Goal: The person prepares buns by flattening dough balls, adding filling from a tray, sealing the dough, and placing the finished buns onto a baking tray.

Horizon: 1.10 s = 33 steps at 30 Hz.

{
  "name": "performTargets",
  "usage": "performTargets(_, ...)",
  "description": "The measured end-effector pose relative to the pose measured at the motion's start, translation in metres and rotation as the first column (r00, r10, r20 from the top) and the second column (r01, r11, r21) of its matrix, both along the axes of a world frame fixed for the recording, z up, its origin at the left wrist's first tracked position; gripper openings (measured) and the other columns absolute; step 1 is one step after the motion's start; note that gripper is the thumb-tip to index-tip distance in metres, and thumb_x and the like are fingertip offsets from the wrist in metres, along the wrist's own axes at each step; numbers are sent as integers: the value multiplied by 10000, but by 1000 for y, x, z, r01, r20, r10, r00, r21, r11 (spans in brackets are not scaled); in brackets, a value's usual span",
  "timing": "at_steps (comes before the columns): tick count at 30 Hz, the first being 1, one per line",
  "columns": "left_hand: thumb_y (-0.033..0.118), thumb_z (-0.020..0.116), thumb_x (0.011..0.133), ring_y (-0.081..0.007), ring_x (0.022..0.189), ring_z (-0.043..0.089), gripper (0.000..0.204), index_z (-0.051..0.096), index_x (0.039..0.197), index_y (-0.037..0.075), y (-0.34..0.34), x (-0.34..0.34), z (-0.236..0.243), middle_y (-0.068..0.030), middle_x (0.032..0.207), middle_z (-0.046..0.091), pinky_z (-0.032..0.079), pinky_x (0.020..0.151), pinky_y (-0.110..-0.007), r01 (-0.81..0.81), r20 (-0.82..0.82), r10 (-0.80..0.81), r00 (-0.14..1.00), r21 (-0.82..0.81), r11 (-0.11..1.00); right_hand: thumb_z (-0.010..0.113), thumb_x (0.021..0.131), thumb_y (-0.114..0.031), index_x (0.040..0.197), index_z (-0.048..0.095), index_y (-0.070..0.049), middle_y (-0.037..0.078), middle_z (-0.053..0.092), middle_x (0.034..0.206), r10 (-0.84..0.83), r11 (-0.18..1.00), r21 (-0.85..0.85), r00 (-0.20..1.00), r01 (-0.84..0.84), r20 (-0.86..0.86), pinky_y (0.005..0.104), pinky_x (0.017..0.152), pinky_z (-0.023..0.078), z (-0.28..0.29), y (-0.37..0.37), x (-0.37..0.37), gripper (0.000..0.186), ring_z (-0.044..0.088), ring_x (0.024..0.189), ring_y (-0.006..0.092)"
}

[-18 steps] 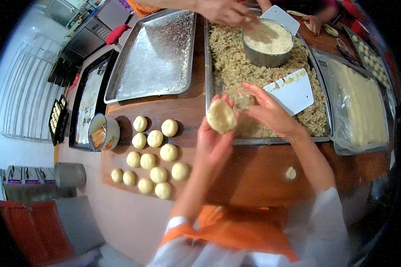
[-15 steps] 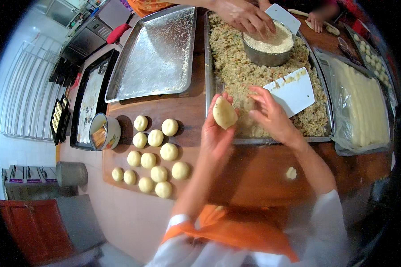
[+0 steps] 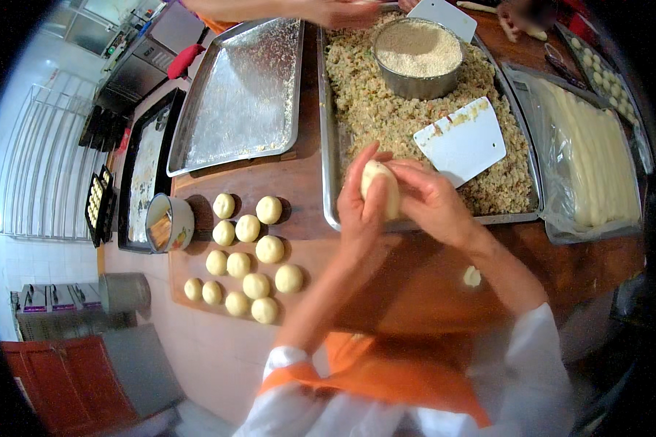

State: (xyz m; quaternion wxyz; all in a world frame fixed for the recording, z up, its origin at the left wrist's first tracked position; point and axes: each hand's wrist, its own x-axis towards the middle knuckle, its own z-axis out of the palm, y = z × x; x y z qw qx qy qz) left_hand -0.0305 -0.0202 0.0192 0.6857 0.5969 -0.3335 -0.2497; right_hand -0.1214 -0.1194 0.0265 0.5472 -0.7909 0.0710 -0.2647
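Observation:
Over the near edge of the filling tray, my left hand (image 3: pixel 356 213) is wrapped round a pale, oval piece of dough (image 3: pixel 375 175). From the other side my right hand (image 3: pixel 439 206) closes against the same dough, its fingertips partly hidden behind it. Beneath and beyond them lies the crumbly, speckled filling (image 3: pixel 357 91) in a metal tray (image 3: pixel 329 167). A white scraper (image 3: pixel 465 142) smeared with filling rests on it just past my right hand. Left of my forearm, several round dough balls (image 3: pixel 270 249) sit on the wooden table (image 3: pixel 335 291).
A metal bowl of pale seeds (image 3: pixel 420 62) stands in the filling, a second scraper (image 3: pixel 444 18) behind it. Another person's arm (image 3: pixel 291 11) reaches across the top. At left are a metal tray (image 3: pixel 233 102) and a pot (image 3: pixel 171 222); at right, plastic-covered dough strips (image 3: pixel 579 156).
My right hand has come in from the right and now presses on the dough in my left hand. The other person's hand has left the seed bowl toward the left.

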Motion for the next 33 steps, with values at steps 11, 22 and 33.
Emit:
performTargets(11,331,340,949,-166,913,529,410,566,1028,-2,-21,-9,2,-98,1005,590,423,805,-290,-226,-365,155,918,-160,961,574,763,13,1087,523,5,157,550,1011,-253,932,-229,957,280,142,334,796,469,-3,19,-3,329,558,931,315)
performTargets(22,364,360,929,-198,924,532,401,538,1046,24,-14,-11,-3,-116,994,572,421,847,-321,-233,-514,155,843,-90,968,574,731,40,1012,563,-11,144,549,984,-269,849,-392,929,353,253,338,779,476,-10,33,-2,285,567,893,301)
performTargets(33,341,275,954,-274,1109,468,442,552,981,-3,-16,-22,-7,-196,1172,499,382,918,-384,-264,77,314,946,-376,888,582,804,12,975,585,6,47,598,917,-221,970,139,961,199,165,223,717,481,-1,25,-12,171,569,826,95)
